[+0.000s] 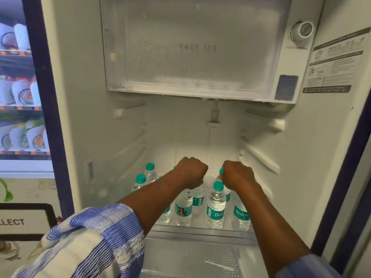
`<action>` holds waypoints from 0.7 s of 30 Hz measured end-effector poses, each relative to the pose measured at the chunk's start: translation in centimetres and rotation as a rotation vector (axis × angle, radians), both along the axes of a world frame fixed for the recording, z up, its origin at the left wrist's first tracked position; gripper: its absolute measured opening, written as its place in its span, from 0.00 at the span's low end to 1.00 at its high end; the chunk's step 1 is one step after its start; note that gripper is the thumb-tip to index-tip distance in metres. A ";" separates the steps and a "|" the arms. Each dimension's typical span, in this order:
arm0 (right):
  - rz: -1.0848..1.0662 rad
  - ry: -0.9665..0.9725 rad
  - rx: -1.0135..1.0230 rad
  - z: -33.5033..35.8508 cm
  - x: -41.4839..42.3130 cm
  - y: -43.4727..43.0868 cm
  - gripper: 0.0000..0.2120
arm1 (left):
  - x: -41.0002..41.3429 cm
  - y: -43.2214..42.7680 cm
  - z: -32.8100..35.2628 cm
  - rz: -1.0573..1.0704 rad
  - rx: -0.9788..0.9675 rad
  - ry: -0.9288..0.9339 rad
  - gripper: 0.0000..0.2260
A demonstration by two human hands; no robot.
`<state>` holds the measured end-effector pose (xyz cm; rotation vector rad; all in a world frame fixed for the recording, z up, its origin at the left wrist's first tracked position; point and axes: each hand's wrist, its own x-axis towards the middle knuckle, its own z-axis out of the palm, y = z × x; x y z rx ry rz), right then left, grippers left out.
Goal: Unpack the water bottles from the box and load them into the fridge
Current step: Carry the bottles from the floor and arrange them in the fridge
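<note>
Here both hands are inside the open fridge [80, 117], low down over its glass shelf [200, 227]. The right hand [236, 175] is clenched round the neck of the right bottle [221, 171], whose teal cap pokes out beside the knuckles. The left hand [190, 173] is curled into a fist over the top of the left bottle [198, 197]; that bottle's cap is hidden inside the fist, so the grip itself cannot be seen clearly. The two hands are near each other but apart.

Other bottles [215, 207] stand upright on the shelf around them. Three are in a front row with teal labels, and two more are to the left [140, 181], further back. All that show a top have teal caps.

Above is the frosted freezer box [190, 47], marked FAST ICE. A white dial [302, 32] is at its right, and a sticker [335, 63] is on the right wall. Below the shelf lies a clear drawer cover [200, 257]. A blue and white sleeve [90, 237] covers the left arm. A vending machine [20, 97] stands to the left of the fridge.
</note>
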<state>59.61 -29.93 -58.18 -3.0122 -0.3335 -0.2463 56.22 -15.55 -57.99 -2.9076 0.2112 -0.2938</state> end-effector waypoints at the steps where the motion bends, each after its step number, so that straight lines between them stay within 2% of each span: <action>1: -0.003 0.015 -0.018 -0.4 0.1 0.0 0.14 | 0.0 0.1 -0.2 0.004 0.002 0.000 0.15; 13: -0.052 0.038 0.009 -0.2 -0.1 -1.0 0.13 | -0.3 0.9 -0.8 0.034 -0.074 0.007 0.18; 17: -0.073 0.035 0.019 0.4 -1.2 -0.7 0.13 | -1.4 0.9 -0.1 0.008 -0.112 -0.094 0.19; 21: -0.010 -0.078 0.080 1.9 -4.0 0.4 0.14 | -3.7 0.8 1.3 -0.001 -0.217 -0.198 0.18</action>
